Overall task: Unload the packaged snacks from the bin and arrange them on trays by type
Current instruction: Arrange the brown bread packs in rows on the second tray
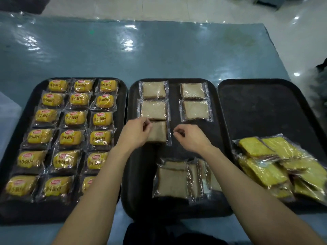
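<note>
Three black trays lie side by side. The left tray holds rows of yellow small-bread packets. On the middle tray pale bread-slice packets lie in two columns, with a loose pile of them at the front. My left hand pinches the left edge of the third packet in the left column. My right hand hovers just right of that packet, fingers curled and holding nothing. The right tray carries a heap of yellow cake-slice packets at its front right.
The trays sit on a glossy blue-grey table whose far half is bare. A dark and whitish blurred shape shows at the right edge. The bin is out of view. Dark clothing shows at the near edge.
</note>
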A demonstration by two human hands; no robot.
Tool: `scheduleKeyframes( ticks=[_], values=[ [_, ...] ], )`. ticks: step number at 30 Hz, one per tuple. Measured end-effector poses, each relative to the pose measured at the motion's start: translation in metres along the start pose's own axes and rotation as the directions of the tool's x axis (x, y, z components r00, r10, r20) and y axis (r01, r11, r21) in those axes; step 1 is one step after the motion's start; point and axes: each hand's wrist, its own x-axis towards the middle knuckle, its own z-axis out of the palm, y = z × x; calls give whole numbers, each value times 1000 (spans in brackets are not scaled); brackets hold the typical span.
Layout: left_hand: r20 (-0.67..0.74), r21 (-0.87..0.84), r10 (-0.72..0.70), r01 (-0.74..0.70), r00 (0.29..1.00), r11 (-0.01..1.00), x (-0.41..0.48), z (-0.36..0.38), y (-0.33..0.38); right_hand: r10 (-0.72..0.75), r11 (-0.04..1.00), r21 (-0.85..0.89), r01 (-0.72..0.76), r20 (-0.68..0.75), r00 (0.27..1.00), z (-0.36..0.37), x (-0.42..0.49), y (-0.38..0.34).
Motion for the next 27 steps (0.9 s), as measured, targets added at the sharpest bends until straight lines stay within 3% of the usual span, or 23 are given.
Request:
scheduleKeyframes(
  ticks=[2, 4, 6, 7, 12, 16, 20, 24, 27],
  values=[
    [216, -42, -88, 99, 972, 994, -20, 7, 4, 26, 1000, 0, -26, 61, 998, 6, -21, 10],
    [451, -36, -181, 220, 874, 975, -37, 21, 5, 53, 999, -14, -52, 97, 994, 12, -38, 19],
    [575, -17, -217, 277, 788, 961, -51, 38, 4, 75, 997, -32, -72, 125, 989, 17, -53, 27],
    [588, -25, -217, 286, 779, 958, -56, 47, 3, 81, 996, -49, -75, 132, 988, 18, -60, 30],
    [491, -85, -152, 221, 858, 972, -77, 76, 8, 105, 990, -105, -94, 104, 989, 27, -88, 50],
    [479, -159, -124, 224, 869, 962, -88, 84, 11, 135, 990, -45, -133, 48, 990, 28, -100, 61],
    [438, -250, -155, 286, 885, 925, -98, 79, 16, 67, 997, -37, -65, 44, 997, 26, -104, 66],
    [281, -389, -145, 250, 949, 887, -112, 53, 12, 0, 996, -91, 4, 43, 999, 35, -106, 68],
    [87, -638, -203, 211, 975, 740, -123, 30, 6, -10, 993, -115, 15, 43, 999, 41, -105, 67]
  ],
)
